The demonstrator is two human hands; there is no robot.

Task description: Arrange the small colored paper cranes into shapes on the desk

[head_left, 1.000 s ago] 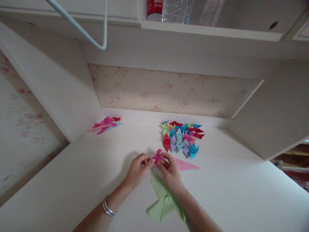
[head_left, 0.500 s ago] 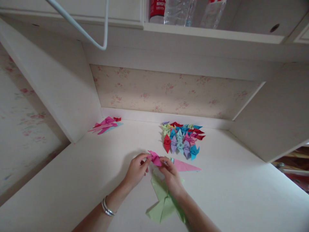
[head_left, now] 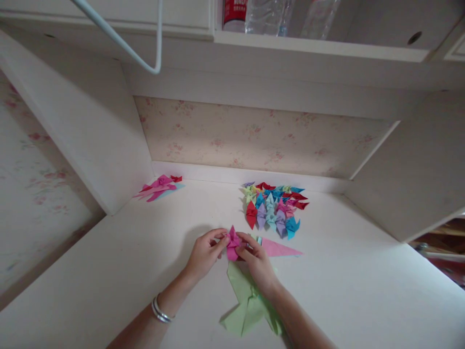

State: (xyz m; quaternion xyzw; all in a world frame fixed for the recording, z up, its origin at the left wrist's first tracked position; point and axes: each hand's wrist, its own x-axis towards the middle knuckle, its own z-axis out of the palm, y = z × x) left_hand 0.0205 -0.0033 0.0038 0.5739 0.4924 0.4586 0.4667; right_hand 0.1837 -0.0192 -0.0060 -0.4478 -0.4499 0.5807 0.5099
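Between my two hands is a small magenta origami crane [head_left: 233, 246], its pointed tip turned away from me. My left hand [head_left: 206, 251] pinches its left side with thumb and fingers. On the other side my right hand [head_left: 256, 259] grips its right edge the same way. Under my right wrist lies a large light green folded paper [head_left: 244, 310], partly covered by the forearm. A pink folded paper triangle [head_left: 279, 247] rests just right of my right hand, with bits of other paper at its left end.
Several small colourful origami cranes [head_left: 271, 213] stand grouped near the back of the white desk [head_left: 138, 271]. A pile of pink and red folded papers [head_left: 160, 186] lies at the back left. Overhead, a shelf [head_left: 312, 46] holds plastic bottles [head_left: 264, 17]; a pale metal bar [head_left: 119, 41] hangs left.
The magenta crane has been turned between my fingers, so its tip now points away from me and its body shows more fully. Both hands keep hold of it.
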